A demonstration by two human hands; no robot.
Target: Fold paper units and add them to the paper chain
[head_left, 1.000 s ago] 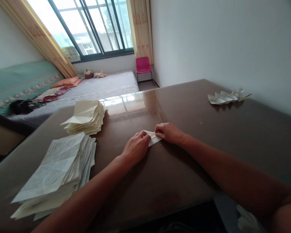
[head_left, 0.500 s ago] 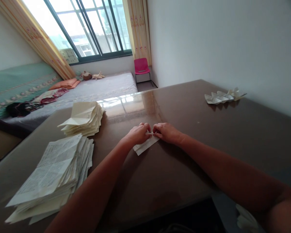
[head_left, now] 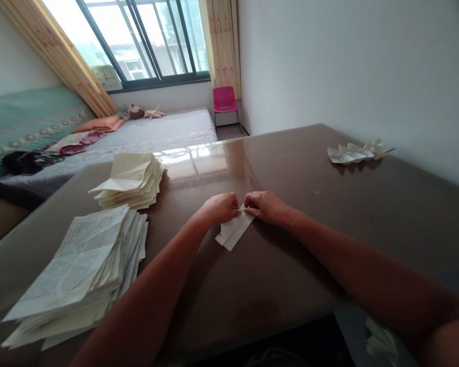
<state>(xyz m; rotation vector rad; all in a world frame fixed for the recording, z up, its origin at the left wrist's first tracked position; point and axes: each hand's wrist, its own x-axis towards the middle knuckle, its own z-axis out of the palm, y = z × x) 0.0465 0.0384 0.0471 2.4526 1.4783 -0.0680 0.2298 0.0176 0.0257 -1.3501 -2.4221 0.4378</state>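
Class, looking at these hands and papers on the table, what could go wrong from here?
The left hand and right hand hold the folded paper close together at its far end; uneven pulling might skew or tear it.
The white paper stack is ragged, and the left forearm appears near it; a bump could shift sheets.

Paper strip [head_left: 236, 232] is matt & creased, tbl [head_left: 290, 171] smooth & v. glossy, chair [head_left: 225, 98] smooth plastic, curtain [head_left: 224, 48] cloth

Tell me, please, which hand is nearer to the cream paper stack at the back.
Left. The left hand is to the right of the cream paper stack, apart from it; the right hand is farther right, beyond the left.
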